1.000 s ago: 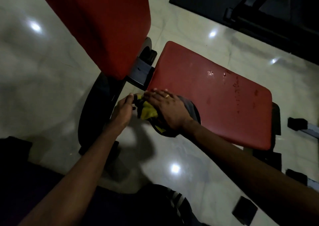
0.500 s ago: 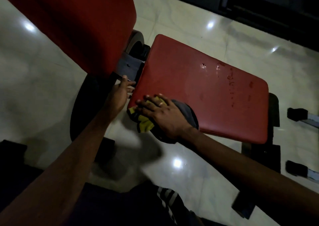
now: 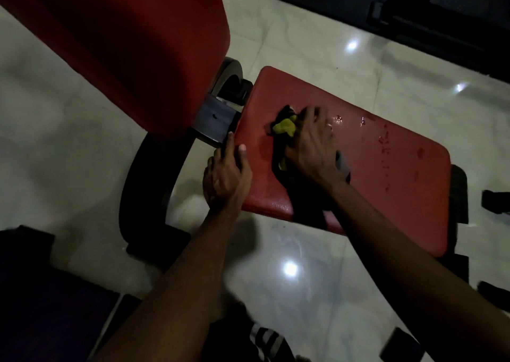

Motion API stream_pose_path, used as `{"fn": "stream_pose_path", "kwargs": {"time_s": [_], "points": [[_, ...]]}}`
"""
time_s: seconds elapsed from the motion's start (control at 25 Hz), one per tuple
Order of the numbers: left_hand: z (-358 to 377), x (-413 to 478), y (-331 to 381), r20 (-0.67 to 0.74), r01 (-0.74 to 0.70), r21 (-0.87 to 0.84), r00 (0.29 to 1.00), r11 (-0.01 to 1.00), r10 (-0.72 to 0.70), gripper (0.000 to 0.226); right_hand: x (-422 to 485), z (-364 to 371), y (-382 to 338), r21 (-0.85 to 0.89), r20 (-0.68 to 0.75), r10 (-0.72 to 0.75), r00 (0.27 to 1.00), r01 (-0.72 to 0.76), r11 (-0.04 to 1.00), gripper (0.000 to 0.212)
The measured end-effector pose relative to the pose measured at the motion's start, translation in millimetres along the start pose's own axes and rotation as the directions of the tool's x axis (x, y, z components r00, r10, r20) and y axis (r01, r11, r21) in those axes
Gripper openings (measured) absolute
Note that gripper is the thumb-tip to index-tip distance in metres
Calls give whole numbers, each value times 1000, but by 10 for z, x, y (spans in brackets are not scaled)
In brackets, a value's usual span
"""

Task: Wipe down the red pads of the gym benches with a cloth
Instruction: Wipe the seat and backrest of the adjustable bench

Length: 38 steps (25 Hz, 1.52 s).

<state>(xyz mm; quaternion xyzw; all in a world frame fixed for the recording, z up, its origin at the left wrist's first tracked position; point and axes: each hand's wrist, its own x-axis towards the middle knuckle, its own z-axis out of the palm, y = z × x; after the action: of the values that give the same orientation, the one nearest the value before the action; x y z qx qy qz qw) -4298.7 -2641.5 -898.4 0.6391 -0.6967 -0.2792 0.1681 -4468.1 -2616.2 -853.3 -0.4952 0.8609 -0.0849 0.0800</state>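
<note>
Red padded seat pad [image 3: 386,174] lies at 3 o'clock of the tilted red back pad [image 3: 124,44]. On it the right hand [image 3: 311,146] presses flat a dark-and-yellow cloth [image 3: 284,127]. At 9 o'clock, the left hand [image 3: 226,176] grips the pad's edge.

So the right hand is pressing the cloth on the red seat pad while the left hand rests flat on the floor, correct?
Not quite. The head view shows the left hand gripping the near corner of the red seat pad, not on the floor. The right hand does press the cloth on that pad.
</note>
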Motion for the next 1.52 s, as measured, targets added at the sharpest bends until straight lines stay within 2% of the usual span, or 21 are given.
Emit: {"fn": "stream_pose_path", "kwargs": {"time_s": [0.04,0.16,0.28,0.44,0.6,0.64,0.68,0.76,0.8,0.88,0.96,1.04,1.2,1.36,1.44,1.52], "points": [[-4,-3,0,0,-5,8,1000,1000,5,51,-95,10,21,-4,-17,-28,999,28,1000,62],[8,0,-6,-14,-7,35,1000,999,8,50,-437,83,229,-77,70,-93,993,99,992,86],[20,-15,-23,-47,-31,50,998,998,34,51,-267,189,220,-14,10,-153,988,153,988,76],[46,3,-18,-33,-37,82,999,996,40,53,337,201,-182,43,-92,-220,971,224,974,62],[69,5,-46,-58,-79,98,995,992,85,60,452,265,-19,29,-21,-510,860,510,860,60],[82,8,-59,-65,-86,105,994,991,93,62,560,258,46,60,-18,-497,868,497,866,61],[97,15,-74,-70,-94,107,992,990,102,63,684,248,58,86,-21,-423,906,424,902,62],[111,-4,-95,-81,-125,107,988,986,134,62,856,229,-66,127,-51,-187,981,192,973,58],[113,-19,-101,-93,-139,107,984,984,149,62,842,226,-161,126,-82,-136,987,146,981,57],[116,-26,-91,-111,-140,88,982,986,150,60,643,193,-260,120,-108,-242,964,255,960,59],[129,-32,-97,-118,-131,72,983,989,139,58,388,168,-160,116,-23,-423,906,422,899,64],[125,-38,-103,-114,-131,79,984,988,139,58,305,192,-6,98,14,-483,875,480,872,65],[113,-25,-88,-108,-119,80,986,990,127,60,788,200,-99,55,0,-348,937,348,936,65],[77,-17,-64,-110,-127,95,984,987,137,60,1162,125,-248,192,-15,-177,984,177,965,65],[38,-4,-57,-79,-111,107,990,988,120,62,909,199,-276,242,-60,-175,983,185,952,61],[-12,-5,-7,-37,-88,126,995,988,93,66,583,264,-176,222,-86,-230,969,243,944,58]]}}
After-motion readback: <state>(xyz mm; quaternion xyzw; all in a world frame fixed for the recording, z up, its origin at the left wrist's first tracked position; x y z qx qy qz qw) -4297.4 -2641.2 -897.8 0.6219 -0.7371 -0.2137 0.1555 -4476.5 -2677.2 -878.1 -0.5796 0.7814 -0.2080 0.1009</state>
